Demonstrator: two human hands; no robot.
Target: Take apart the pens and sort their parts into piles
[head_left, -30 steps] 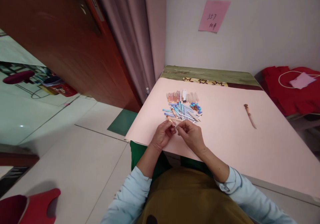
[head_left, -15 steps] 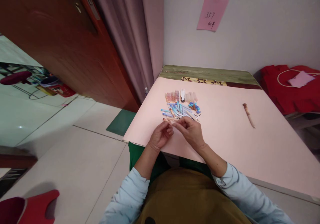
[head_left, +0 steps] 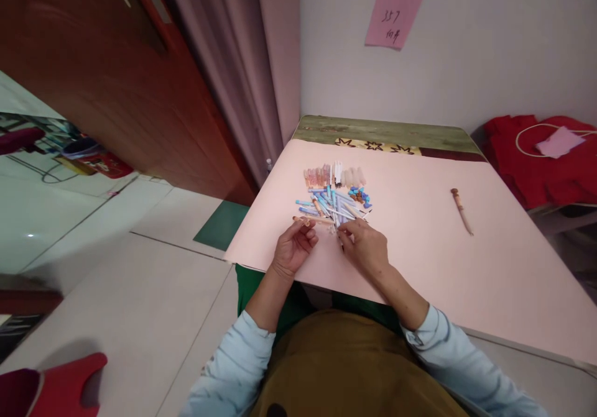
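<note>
My left hand (head_left: 295, 248) pinches a slim tan pen barrel (head_left: 321, 220) with a brownish end between thumb and forefinger; its other fingers are curled. My right hand (head_left: 367, 246) is a little way off to the right, thumb and fingertips pressed together low over the table. Whatever they hold is too small to make out. A few tiny clear pieces (head_left: 332, 230) lie by those fingertips. Just beyond both hands is a loose pile of blue and purple pen barrels (head_left: 333, 202). Blue and brown caps (head_left: 359, 196) are heaped at its right.
Behind the pile runs a row of pink translucent pieces (head_left: 318, 175), white thin sticks (head_left: 338, 173) and pale clear pieces (head_left: 353, 176). A brown-topped pen (head_left: 461, 212) lies apart on the pink-covered table (head_left: 420, 268). Red cloth (head_left: 536, 174) is at the far right.
My hands have moved apart. The right hand has drawn back rightward from the tan barrel and lowered toward the table; the left keeps hold of the barrel. The view has shifted slightly.
</note>
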